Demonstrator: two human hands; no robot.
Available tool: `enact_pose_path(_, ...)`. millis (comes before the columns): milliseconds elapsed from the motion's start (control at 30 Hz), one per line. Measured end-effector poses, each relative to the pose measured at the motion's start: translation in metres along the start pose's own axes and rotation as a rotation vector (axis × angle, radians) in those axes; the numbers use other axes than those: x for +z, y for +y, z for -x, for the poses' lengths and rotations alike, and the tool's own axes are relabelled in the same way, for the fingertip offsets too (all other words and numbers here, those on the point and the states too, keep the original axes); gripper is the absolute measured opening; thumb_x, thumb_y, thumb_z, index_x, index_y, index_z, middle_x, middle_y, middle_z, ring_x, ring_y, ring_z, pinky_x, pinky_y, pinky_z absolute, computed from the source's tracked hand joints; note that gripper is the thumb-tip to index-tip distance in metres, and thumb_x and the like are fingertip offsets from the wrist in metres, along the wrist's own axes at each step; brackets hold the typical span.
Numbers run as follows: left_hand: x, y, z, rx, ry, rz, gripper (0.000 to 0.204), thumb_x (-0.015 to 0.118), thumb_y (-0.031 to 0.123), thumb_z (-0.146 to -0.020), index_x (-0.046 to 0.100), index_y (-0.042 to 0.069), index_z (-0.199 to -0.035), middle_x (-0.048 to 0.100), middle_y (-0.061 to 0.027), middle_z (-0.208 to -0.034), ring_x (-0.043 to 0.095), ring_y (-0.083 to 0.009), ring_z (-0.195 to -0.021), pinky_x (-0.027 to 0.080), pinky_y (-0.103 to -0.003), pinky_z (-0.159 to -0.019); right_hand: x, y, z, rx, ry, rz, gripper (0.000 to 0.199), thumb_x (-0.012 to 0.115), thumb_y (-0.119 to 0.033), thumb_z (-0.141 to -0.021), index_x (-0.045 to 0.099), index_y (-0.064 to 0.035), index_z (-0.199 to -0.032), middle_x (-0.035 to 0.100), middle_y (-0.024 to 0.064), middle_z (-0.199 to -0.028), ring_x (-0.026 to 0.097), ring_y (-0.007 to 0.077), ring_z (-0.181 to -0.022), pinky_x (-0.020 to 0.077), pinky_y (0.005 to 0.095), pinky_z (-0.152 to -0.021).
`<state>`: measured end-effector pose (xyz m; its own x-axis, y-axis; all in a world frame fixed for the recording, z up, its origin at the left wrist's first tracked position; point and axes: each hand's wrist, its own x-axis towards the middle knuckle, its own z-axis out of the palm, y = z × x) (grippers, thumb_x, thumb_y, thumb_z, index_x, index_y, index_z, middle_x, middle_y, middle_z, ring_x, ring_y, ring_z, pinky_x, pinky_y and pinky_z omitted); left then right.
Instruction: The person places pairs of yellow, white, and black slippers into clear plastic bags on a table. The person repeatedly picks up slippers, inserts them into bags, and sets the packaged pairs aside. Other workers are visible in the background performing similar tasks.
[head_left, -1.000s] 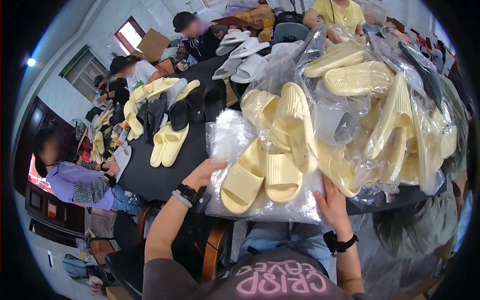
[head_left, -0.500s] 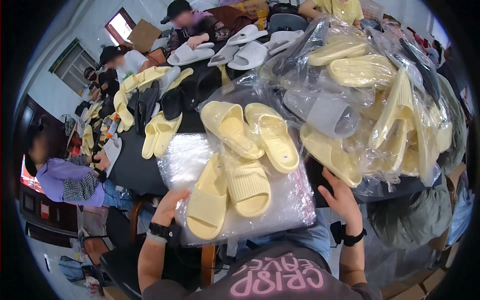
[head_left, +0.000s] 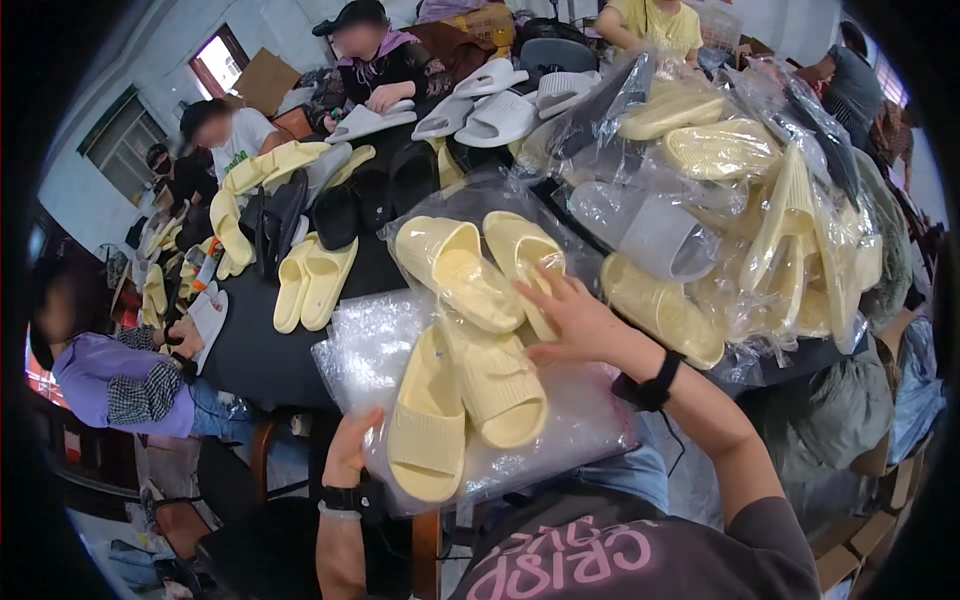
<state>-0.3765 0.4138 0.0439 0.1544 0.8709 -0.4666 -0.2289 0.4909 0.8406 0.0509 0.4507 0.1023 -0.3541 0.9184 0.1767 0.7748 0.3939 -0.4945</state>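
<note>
Yellow slippers (head_left: 428,420): laid on clear plastic film (head_left: 362,345) at the counter (head_left: 248,358) edge (the upper two are wrapped).
Right hand (head_left: 585,325): placed over the upper right slipper (head_left: 515,238), grip spread wide.
Left hand (head_left: 350,450): set at the film's near-left edge; grip closure cannot be told.

Slippers (head_left: 428,430) on plastic stack (head_left: 355,340), bagged pile (head_left: 722,152) right, person (head_left: 88,368) left

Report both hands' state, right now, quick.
Left hand: at the left edge of the clear plastic sheets; whether it grips cannot be told.
Right hand: open and spread, at a yellow slipper.
</note>
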Motion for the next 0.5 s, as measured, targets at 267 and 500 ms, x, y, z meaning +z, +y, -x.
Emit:
enact_pose_path(267, -0.022, -0.013, 0.002, -0.048, 0.071, 0.228, 0.038, 0.061, 0.011, -0.091, 0.054, -0.005, -0.126, 0.065, -0.016, -0.116, 0.066, -0.028, -0.101, 0.055, -0.04, -0.087, -0.009, -0.004, -0.015, -0.145, 0.287, 0.172, 0.057, 0.074, -0.026, -0.071, 0.06, -0.0219, -0.127, 0.051, 0.0092, -0.138, 0.047, 0.0291, -0.126, 0.042, 0.0464, -0.093)
enact_pose_path(500, -0.029, -0.027, 0.009, -0.017, 0.005, 0.447, 0.051, 0.06, 0.016, -0.085, 0.051, -0.007, -0.129, 0.064, -0.02, -0.118, 0.064, -0.0345, -0.105, 0.052, -0.045, -0.094, -0.038, 0.016, -0.031, -0.093, 0.5, 0.522, 0.049, 0.072, -0.022, -0.073, 0.064, -0.022, -0.122, 0.053, 0.0046, -0.136, 0.045, 0.0242, -0.127, 0.037, 0.046, -0.092)
